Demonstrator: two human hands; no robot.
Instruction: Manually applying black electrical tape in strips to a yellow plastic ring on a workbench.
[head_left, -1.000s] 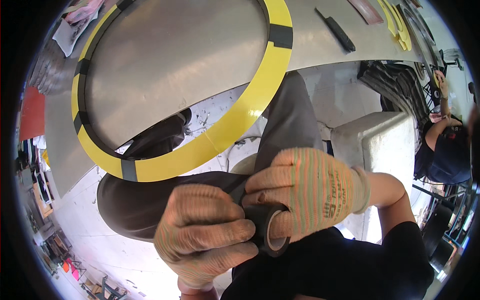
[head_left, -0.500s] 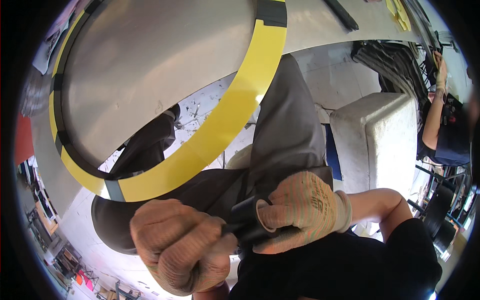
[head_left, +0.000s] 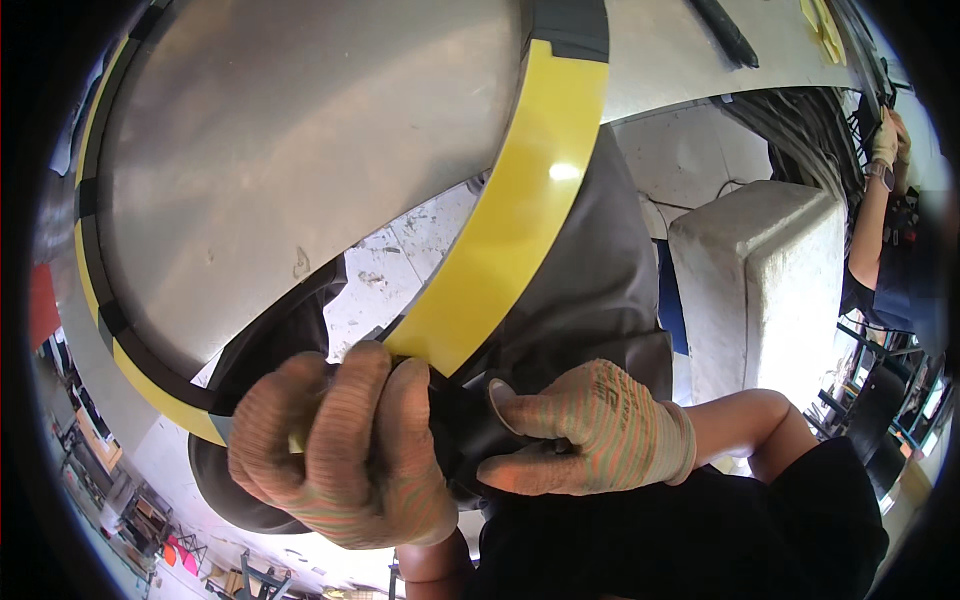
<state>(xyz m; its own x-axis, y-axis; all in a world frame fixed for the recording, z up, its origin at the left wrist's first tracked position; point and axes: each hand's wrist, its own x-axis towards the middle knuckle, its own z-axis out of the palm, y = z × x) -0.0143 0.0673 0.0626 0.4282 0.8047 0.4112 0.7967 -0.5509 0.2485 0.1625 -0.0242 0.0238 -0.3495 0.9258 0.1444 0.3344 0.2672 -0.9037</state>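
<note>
A large yellow ring [head_left: 500, 220] with dark tape bands across it rests partly on the metal table and reaches over my lap. My gloved left hand [head_left: 340, 450] lies over its near edge with bent fingers, and a bit of yellow shows between them. In my gloved right hand [head_left: 595, 430] is a roll of black tape [head_left: 475, 415], with fingers at its core and outer side. Black tape stretches from the roll toward the ring beside my left fingers. Where the tape meets the ring is partly hidden by my left hand.
The grey metal table [head_left: 300, 140] fills the upper left, with a black strip [head_left: 725, 35] and yellow pieces [head_left: 825, 30] at its far side. A whitish block [head_left: 760, 280] stands to the right. Another person's arm [head_left: 872, 220] is at the far right.
My left hand has gone from a closed fist beside the roll up onto the ring's near edge, its fingers spreading over it. My right hand with the tape roll has shifted slightly left.
</note>
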